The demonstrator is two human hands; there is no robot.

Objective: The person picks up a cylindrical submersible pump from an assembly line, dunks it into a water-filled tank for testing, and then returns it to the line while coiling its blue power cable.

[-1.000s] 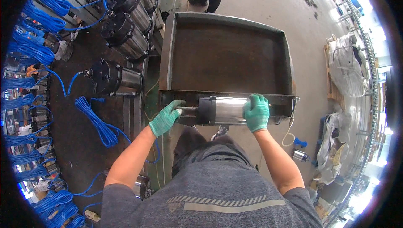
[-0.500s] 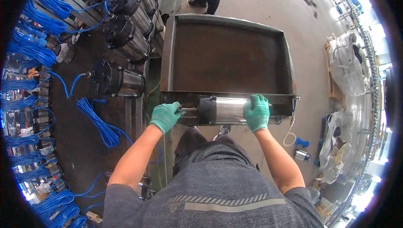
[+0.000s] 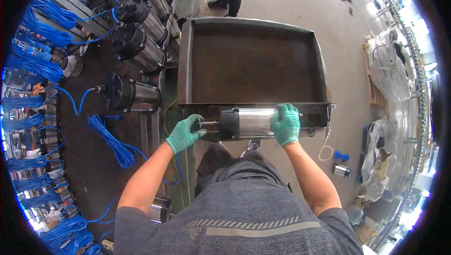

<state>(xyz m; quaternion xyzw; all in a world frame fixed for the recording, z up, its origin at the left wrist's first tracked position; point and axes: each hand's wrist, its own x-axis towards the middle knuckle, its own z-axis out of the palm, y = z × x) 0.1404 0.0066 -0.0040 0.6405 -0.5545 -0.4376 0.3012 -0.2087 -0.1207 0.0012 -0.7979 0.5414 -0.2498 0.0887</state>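
Green-gloved, the right hand (image 3: pixel 285 124) clasps the nearer end of a steel motor (image 3: pixel 255 124) lying between both hands. The left hand (image 3: pixel 184 134) curves around the motor's shaft (image 3: pixel 210 123), thumb and fingers apart; whether it grips cannot be told. Beyond both hands lies a brown tray (image 3: pixel 253 67); left of them, a blue cable (image 3: pixel 112 142).

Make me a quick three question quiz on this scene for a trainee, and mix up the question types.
1. True or false: the right hand is on the silver cylinder.
2. Which is nearest the left hand? A, the wooden pallet; B, the thin rod at the cylinder's end; C, the tray's far rim.
3. Fill in: the cable coils at the left are coloured ____.
Key: 1, true; 2, B; 3, blue.
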